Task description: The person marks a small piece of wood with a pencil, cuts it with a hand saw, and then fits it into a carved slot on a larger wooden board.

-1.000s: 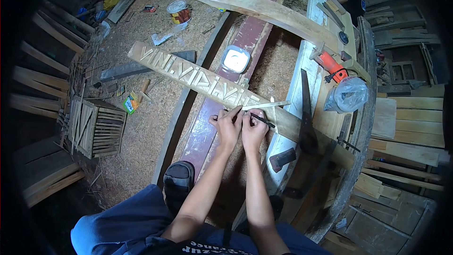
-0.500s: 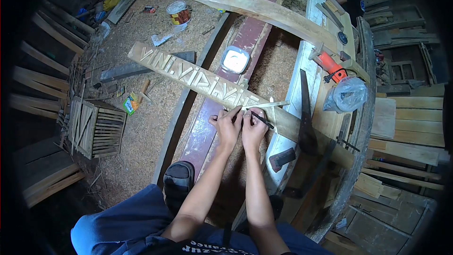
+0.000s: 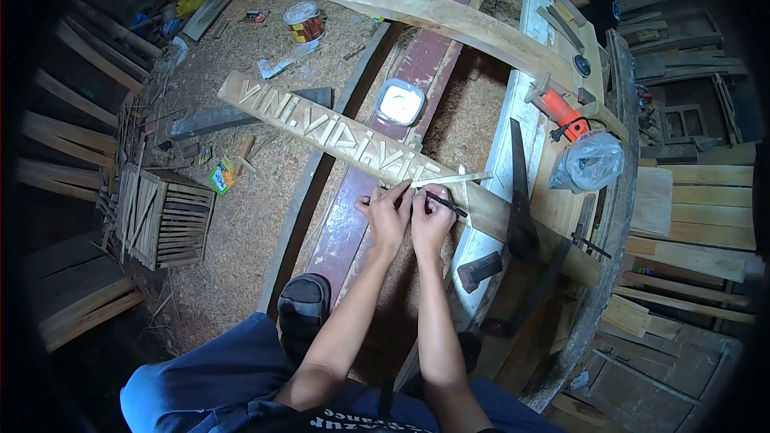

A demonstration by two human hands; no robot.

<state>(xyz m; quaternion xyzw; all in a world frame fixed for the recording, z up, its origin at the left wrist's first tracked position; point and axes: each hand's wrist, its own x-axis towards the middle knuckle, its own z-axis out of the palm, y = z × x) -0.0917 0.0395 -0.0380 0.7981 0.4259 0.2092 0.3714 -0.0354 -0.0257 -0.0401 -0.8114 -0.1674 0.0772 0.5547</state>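
Note:
A long wooden board [image 3: 513,220] lies slantwise across the beams, with raised pale wooden letters [image 3: 337,138] along its left part. At the near edge of the lettering, my left hand [image 3: 388,215] has its fingers closed together at the left end of a thin wooden strip [image 3: 457,179]. Right beside it, my right hand [image 3: 431,218] is closed round a slim black pen [image 3: 447,204], whose back end points right. The pen's tip is hidden by the fingers. Another narrow strip [image 3: 468,204] lies on the board, right of my right hand.
A white-topped tub [image 3: 399,103] stands on the reddish beam [image 3: 341,220] beyond the board. On the right are an orange power tool [image 3: 560,112], a bagged container [image 3: 589,162], a handsaw [image 3: 521,224] and a dark block [image 3: 480,271]. A curved plank [image 3: 457,18] spans the back. Another person [image 3: 595,0] is at far right.
Almost nothing differs. My right hand and the pen have shifted very slightly; my left hand stays in place at the strip.

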